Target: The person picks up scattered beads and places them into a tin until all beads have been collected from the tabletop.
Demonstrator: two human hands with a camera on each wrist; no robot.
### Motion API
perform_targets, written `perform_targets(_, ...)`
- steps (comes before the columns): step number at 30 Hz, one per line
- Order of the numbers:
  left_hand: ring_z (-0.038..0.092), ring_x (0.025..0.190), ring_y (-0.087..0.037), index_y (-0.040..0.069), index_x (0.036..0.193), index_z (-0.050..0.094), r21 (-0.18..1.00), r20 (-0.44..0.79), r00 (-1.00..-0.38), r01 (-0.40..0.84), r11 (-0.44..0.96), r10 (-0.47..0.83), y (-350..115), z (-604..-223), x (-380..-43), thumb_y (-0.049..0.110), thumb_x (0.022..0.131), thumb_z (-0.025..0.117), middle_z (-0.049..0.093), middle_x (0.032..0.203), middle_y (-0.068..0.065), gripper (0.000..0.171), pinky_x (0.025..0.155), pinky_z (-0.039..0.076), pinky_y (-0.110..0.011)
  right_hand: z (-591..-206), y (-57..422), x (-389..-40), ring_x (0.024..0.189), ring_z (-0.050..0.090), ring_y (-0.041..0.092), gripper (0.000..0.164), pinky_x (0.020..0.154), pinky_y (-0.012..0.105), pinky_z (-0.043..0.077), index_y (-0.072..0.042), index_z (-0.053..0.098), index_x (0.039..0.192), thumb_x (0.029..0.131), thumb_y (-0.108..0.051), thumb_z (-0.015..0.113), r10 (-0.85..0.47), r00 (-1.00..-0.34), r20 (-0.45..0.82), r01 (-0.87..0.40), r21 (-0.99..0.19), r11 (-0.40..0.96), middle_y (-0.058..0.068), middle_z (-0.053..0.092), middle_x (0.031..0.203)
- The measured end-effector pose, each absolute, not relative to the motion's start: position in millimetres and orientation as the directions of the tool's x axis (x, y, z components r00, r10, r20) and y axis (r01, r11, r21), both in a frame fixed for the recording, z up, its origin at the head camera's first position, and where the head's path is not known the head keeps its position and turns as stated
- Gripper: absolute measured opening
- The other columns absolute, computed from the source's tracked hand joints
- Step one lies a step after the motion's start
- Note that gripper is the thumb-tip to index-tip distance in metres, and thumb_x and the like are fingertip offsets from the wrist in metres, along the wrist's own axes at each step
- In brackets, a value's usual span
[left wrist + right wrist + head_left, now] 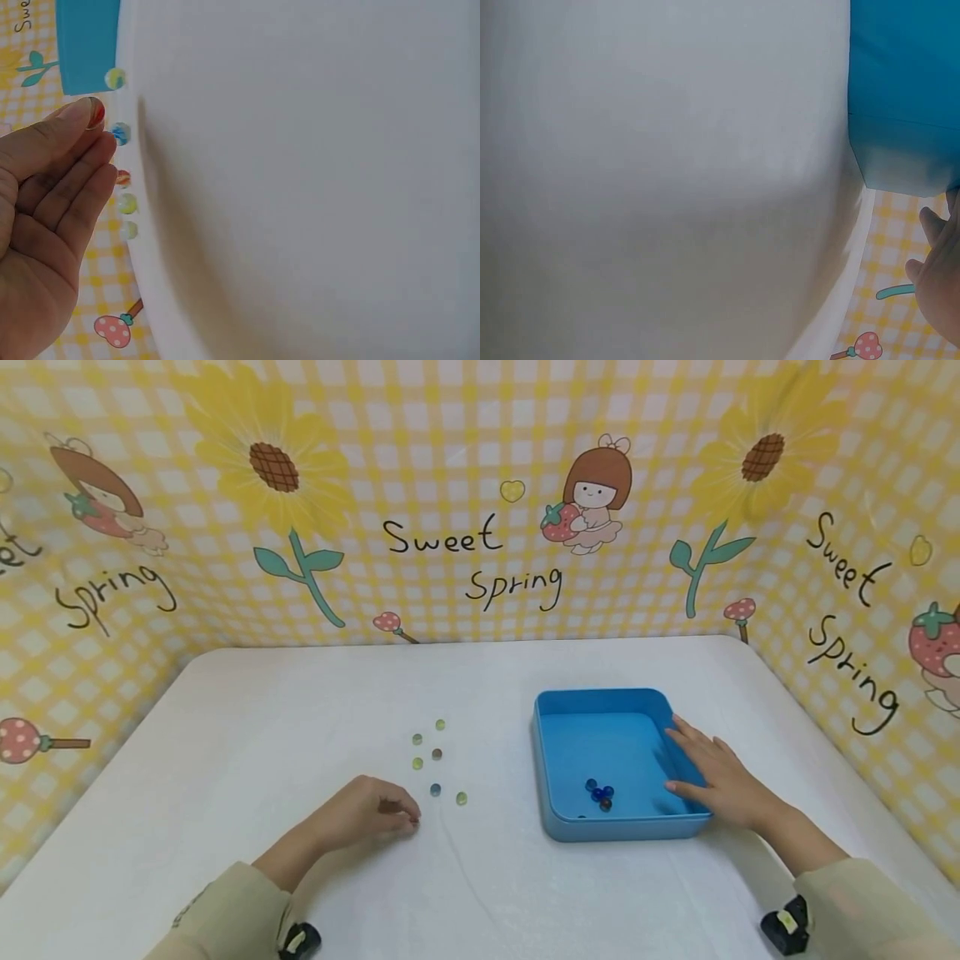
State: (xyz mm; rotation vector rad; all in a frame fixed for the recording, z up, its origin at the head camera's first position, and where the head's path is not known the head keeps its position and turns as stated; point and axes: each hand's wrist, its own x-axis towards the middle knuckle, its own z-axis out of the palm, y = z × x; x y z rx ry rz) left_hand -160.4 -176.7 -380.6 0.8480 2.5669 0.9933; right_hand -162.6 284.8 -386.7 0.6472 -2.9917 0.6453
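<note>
My left hand (367,814) pinches a red marble (96,112) between thumb and fingertips, low over the white table. Just beyond it lie several loose marbles: a blue one (435,790) closest, a yellow-green one (461,798) to its right, and a reddish one (437,754) farther back among pale green and yellow ones. To the right stands a blue open box (555,827) with dark blue marbles (597,794) and a brownish one (606,805) near its front wall. At the box's right wall rests my right hand (723,785), its fingers extended over the rim.
A white cloth covers the table (315,693). Yellow checked fabric (450,443) with printed flowers and lettering walls in the back and both sides. The box's walls rise around the marbles inside.
</note>
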Motion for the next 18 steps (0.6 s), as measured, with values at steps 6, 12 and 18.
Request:
perform_targets(6,0.058,0.082,-0.006,0.011,0.086,0.068,0.686,0.045,-0.779,0.479,0.547,0.626,-166.1,-372.3,-165.5,0.011,0.076,0.065,0.063,0.084,0.012,0.011,0.075,0.046,-0.021,-387.5,286.0,-163.4,0.125,0.011,0.039,0.069,0.096,0.058,0.002,0.002,0.023,0.133,0.083,-0.034,0.054,-0.399,-0.911,0.105,-0.407,-0.387,0.827,0.018,0.01,0.141)
perform_targets(12,0.057,0.082,-0.006,0.01,0.087,0.067,0.677,0.093,-0.738,0.539,0.502,0.668,-146.0,-364.1,-172.5,0.008,0.076,0.064,0.063,0.084,0.011,0.011,0.076,0.046,-0.022,-387.4,286.1,-163.5,0.125,0.011,0.039,0.069,0.096,0.058,0.002,0.002,0.023,0.133,0.083,-0.034,0.054,-0.397,-0.912,0.108,-0.406,-0.386,0.828,0.018,0.01,0.141)
perform_targets(18,0.057,0.082,-0.004,0.01,0.088,0.067,0.668,0.103,-0.708,0.57,0.479,0.699,-123.3,-357.0,-178.2,0.013,0.078,0.064,0.063,0.085,0.011,0.011,0.082,0.044,-0.028,-386.9,284.6,-162.5,0.125,0.011,0.039,0.069,0.096,0.058,0.003,0.002,0.024,0.133,0.083,-0.035,0.054,-0.398,-0.91,0.116,-0.41,-0.392,0.823,0.018,0.011,0.141)
